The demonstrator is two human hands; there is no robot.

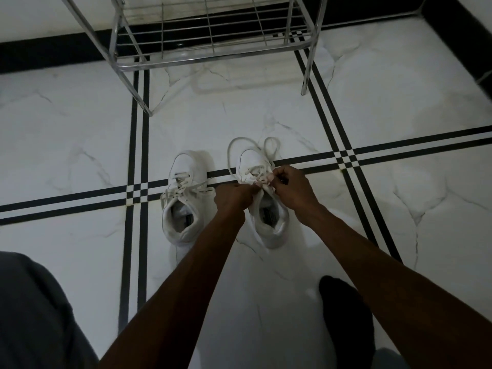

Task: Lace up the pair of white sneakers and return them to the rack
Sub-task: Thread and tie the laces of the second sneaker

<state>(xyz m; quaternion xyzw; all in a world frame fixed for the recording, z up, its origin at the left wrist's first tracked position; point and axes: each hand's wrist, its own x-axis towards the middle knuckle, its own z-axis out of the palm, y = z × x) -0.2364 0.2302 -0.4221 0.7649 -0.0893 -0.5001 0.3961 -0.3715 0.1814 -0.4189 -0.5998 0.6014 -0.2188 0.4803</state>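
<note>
dim, underexposed | soft glare on floor (269, 83) (near rack) | wide-angle bending at edges

The tall chrome wire shoe rack (213, 35) is cut off by the top edge. Closed fingers of both hands hide the knot on the right white leather sneaker (263, 203). Insole labels are too small to read.

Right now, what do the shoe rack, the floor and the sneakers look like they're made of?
Shoe rack: looks like chromed or polished metal tube and wire, judging by the bright glints.
Floor: glossy white tile with grey marble-like veins and black stripes; it mirrors the rack. Real marble or ceramic, I cannot tell.
Sneakers: smooth matte white upper, probably leather or synthetic, with flat woven-looking laces.
</note>
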